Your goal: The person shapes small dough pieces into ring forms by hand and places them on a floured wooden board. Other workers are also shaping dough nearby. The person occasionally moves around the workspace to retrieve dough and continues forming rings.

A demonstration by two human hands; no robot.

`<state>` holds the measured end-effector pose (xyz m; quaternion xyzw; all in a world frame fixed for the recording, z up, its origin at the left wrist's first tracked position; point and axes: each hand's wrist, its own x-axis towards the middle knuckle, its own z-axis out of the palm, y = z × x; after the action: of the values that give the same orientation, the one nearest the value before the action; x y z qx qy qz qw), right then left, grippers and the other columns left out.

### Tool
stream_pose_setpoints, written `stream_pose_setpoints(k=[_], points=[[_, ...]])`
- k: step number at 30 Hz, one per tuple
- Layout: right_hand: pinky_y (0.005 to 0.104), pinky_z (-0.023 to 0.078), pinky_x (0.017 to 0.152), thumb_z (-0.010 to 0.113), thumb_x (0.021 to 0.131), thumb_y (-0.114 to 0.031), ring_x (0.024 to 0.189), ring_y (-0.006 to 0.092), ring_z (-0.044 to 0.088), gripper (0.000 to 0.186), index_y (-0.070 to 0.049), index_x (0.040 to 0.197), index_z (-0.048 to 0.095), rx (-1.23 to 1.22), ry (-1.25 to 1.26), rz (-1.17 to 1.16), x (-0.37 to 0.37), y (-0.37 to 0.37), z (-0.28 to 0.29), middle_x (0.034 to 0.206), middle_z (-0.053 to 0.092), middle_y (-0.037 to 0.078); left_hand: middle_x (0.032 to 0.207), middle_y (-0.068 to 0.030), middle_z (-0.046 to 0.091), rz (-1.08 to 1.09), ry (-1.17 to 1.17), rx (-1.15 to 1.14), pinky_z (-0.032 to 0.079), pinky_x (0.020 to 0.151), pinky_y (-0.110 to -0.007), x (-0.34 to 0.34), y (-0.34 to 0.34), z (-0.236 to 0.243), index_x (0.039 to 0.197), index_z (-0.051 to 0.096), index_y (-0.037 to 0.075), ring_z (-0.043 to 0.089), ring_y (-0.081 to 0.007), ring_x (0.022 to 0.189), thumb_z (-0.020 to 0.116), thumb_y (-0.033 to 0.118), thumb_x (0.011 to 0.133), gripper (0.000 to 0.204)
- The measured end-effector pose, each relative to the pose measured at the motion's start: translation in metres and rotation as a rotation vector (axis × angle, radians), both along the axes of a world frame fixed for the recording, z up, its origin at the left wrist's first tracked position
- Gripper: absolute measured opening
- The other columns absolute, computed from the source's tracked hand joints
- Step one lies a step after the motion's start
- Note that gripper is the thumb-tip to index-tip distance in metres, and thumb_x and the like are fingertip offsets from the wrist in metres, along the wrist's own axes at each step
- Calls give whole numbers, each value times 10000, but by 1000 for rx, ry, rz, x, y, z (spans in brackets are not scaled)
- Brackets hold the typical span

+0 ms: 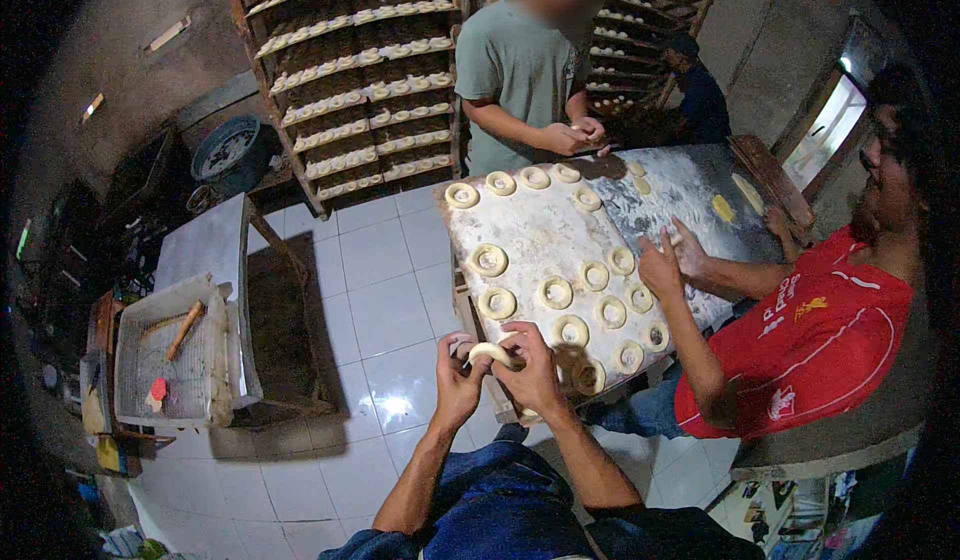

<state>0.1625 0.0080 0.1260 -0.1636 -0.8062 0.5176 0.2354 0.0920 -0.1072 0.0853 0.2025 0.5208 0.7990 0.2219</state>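
Observation:
A pale ring of dough (490, 353) is held up between my left hand (460, 368) and my right hand (525, 365), with the fingers of both curled round it. They are at the near left corner of a floury work table (530, 225), whose top carries several shaped dough rings (555, 290) in loose rows, some of them just beyond my right hand. The table's right part is darker, dusted with flour, and bears small flattened yellowish pieces (722, 208).
Co-workers stand around the table: one in grey-green (500, 80), one in red (790, 340), one in dark clothes (700, 100) behind. Racks (365, 85) hold trays of dough. At left, a metal-topped stand (205, 240) bears a plastic tray (135, 360) with rolling pins; a tub (230, 150) stands behind.

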Motion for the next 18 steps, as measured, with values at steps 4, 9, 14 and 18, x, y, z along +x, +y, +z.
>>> stream_pose_setpoints(k=[4,9,14,18], points=[[311,486,802,614,744,12,958,191,587,468,-32,1190,476,-215,-46,197,5,-7,-5,1045,564,127,947,-86,569,35,-325,15,484,698,-261,4,-1,-9,1247,323,89,564,-134,849,598,-25,852,494],[301,467,845,594,820,-50,951,185,572,434,-36,1223,433,-775,102,429,5,-8,23,1062,551,109,944,-87,586,-218,-396,176,475,625,-248,2,-16,-2,1250,334,94,572,-131,792,608,-28,831,515],[249,437,773,400,933,-418,873,145,556,426,-24,1019,541,-502,-263,-64,-12,4,-38,911,547,78,750,-14,500,-125,-280,211,429,564,-227,0,-14,-20,1114,379,111,517,-117,673,584,17,807,382],[273,443,676,363,940,-449,729,142,561,525,15,855,594,-643,-106,48,-6,4,-61,826,613,93,807,-41,497,-137,-382,445,435,669,-312,-5,-7,-36,1024,388,91,516,-163,746,554,253,815,312]])
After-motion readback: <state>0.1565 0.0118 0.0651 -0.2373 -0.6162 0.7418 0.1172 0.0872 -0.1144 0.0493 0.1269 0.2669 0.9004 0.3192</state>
